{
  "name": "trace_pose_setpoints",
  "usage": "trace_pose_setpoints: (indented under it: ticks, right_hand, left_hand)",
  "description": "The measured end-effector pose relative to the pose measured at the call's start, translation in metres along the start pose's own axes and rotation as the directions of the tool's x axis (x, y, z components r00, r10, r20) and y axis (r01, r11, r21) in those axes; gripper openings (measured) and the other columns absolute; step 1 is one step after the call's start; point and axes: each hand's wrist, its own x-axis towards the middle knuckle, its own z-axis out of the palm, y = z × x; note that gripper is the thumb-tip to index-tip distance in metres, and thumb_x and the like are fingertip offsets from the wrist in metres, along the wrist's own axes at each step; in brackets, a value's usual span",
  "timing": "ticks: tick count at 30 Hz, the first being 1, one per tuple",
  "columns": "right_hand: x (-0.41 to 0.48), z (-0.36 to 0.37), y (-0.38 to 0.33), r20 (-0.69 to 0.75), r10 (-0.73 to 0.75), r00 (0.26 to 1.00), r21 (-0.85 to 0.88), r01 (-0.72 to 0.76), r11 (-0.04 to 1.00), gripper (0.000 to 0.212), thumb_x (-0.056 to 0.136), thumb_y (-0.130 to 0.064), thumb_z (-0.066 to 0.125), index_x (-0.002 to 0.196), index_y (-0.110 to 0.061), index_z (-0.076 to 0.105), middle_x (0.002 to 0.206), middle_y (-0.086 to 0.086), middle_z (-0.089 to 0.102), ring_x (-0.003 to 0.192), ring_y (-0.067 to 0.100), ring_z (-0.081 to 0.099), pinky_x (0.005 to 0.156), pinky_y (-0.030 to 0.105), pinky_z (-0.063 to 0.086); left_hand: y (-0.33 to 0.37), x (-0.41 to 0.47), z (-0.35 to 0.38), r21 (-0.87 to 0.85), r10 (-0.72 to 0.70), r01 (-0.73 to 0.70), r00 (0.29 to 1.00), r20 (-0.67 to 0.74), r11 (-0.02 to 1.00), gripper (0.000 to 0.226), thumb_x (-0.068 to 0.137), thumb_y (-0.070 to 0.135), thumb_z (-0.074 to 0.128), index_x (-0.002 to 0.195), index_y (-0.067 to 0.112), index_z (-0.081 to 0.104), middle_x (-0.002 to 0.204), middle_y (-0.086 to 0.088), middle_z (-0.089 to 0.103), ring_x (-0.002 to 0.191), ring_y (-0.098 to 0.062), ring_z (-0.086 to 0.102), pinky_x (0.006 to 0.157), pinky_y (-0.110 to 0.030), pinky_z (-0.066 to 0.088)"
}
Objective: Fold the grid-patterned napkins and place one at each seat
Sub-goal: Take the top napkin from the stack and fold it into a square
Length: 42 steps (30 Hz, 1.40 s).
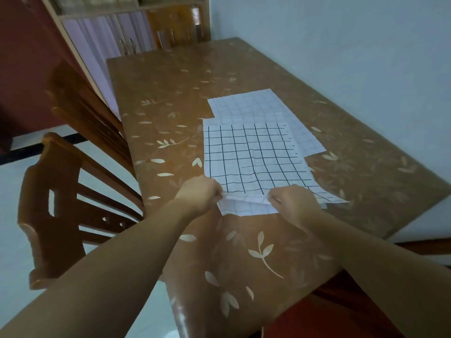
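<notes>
Both hands, left hand [200, 192] and right hand [292, 203], pinch the top grid-patterned napkin's [253, 157] near edge; thin layers below could lift too, skewing the fold.

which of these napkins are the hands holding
The top napkin, with bold black grid lines: the left hand and right hand pinch its near edge. The napkins under it show only faint lines and lie flat.

Thin white napkin with bold black grid [253, 157] lay flat, near edge lifted. Fainter-gridded white napkins [249, 103] lay underneath, offset far-right.
</notes>
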Motion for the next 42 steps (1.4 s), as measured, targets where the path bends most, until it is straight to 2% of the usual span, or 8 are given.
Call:
trace_pose_setpoints:
  ticks: [5,10,14,17,24,32,37,42]
  right_hand:
    - [-0.034,0.002,-0.020,0.021,0.021,1.000,-0.043,-0.020,0.999,0.022,0.096,-0.025,0.047,0.087,-0.017,0.065,0.082,0.001,0.067,0.083,0.026,0.062,0.066,0.033,0.044]
    - [-0.045,0.006,-0.029,0.040,0.028,0.999,0.057,-0.031,0.998,0.022,0.091,-0.028,0.056,0.072,-0.019,0.051,0.065,-0.003,0.051,0.071,0.022,0.051,0.059,0.031,0.033]
    - [-0.045,0.005,-0.032,0.109,-0.068,0.992,0.081,0.059,0.995,0.038,0.099,-0.038,0.046,0.082,-0.009,0.063,0.078,0.004,0.064,0.077,0.025,0.058,0.065,0.034,0.041]
    - [-0.041,0.005,-0.032,0.200,-0.090,0.976,0.139,0.063,0.988,0.040,0.102,-0.036,0.042,0.087,-0.008,0.066,0.081,-0.001,0.060,0.082,0.024,0.058,0.071,0.036,0.045]
    - [-0.029,0.004,-0.033,0.200,-0.012,0.980,0.386,-0.067,0.920,0.022,0.086,-0.031,0.071,0.082,-0.010,0.075,0.086,-0.003,0.070,0.089,0.015,0.064,0.077,0.030,0.049]
    - [-0.022,-0.005,-0.024,0.178,0.039,0.983,0.534,-0.130,0.835,0.017,0.086,-0.032,0.072,0.077,-0.017,0.075,0.084,-0.011,0.070,0.086,0.000,0.062,0.071,0.020,0.045]
    - [-0.026,-0.016,-0.024,0.243,-0.038,0.969,0.385,-0.060,0.921,0.046,0.086,-0.026,0.065,0.047,-0.026,0.040,0.049,-0.011,0.042,0.051,0.008,0.037,0.055,0.024,0.027]
    - [-0.036,-0.041,-0.038,0.221,-0.064,0.973,0.346,-0.017,0.938,0.049,0.080,-0.020,0.070,0.051,-0.017,0.031,0.055,-0.002,0.028,0.053,0.014,0.027,0.050,0.022,0.020]
  left_hand:
    - [0.000,-0.026,-0.002,-0.023,0.056,-0.054,0.997,0.061,0.998,0.015,0.083,0.025,0.068,0.073,0.021,0.058,0.070,0.006,0.055,0.076,-0.020,0.053,0.060,-0.028,0.034]
    - [-0.003,-0.043,0.006,-0.054,0.074,-0.068,0.990,0.121,0.996,0.041,0.093,0.033,0.058,0.055,0.022,0.046,0.059,0.006,0.048,0.069,-0.022,0.049,0.067,-0.037,0.047]
    - [-0.004,-0.047,0.006,-0.042,0.046,-0.040,0.987,0.151,0.998,0.023,0.091,0.029,0.057,0.074,0.019,0.069,0.075,0.000,0.068,0.080,-0.024,0.059,0.076,-0.038,0.053]
    - [-0.002,-0.045,0.002,-0.077,0.029,-0.017,0.988,0.155,0.997,0.023,0.083,0.022,0.066,0.061,0.021,0.058,0.062,0.004,0.056,0.073,-0.021,0.053,0.061,-0.028,0.040]
    - [0.006,-0.041,0.004,-0.233,0.075,-0.029,0.978,0.195,0.972,0.031,0.087,0.045,0.067,0.082,0.015,0.073,0.078,-0.002,0.067,0.075,-0.019,0.057,0.067,-0.034,0.046]
    - [0.023,-0.032,0.006,-0.157,0.068,-0.033,0.972,0.223,0.987,0.040,0.098,0.025,0.052,0.061,0.011,0.042,0.060,-0.005,0.040,0.061,-0.020,0.037,0.052,-0.032,0.024]
    - [0.023,-0.034,-0.008,-0.172,0.036,-0.012,0.990,0.140,0.985,0.041,0.087,0.021,0.066,0.052,0.017,0.046,0.053,-0.001,0.041,0.055,-0.016,0.039,0.050,-0.029,0.028]
    - [0.019,-0.045,-0.020,-0.217,0.041,-0.017,0.994,0.104,0.976,0.038,0.074,0.021,0.079,0.052,0.015,0.048,0.052,0.001,0.042,0.051,-0.015,0.037,0.051,-0.027,0.028]
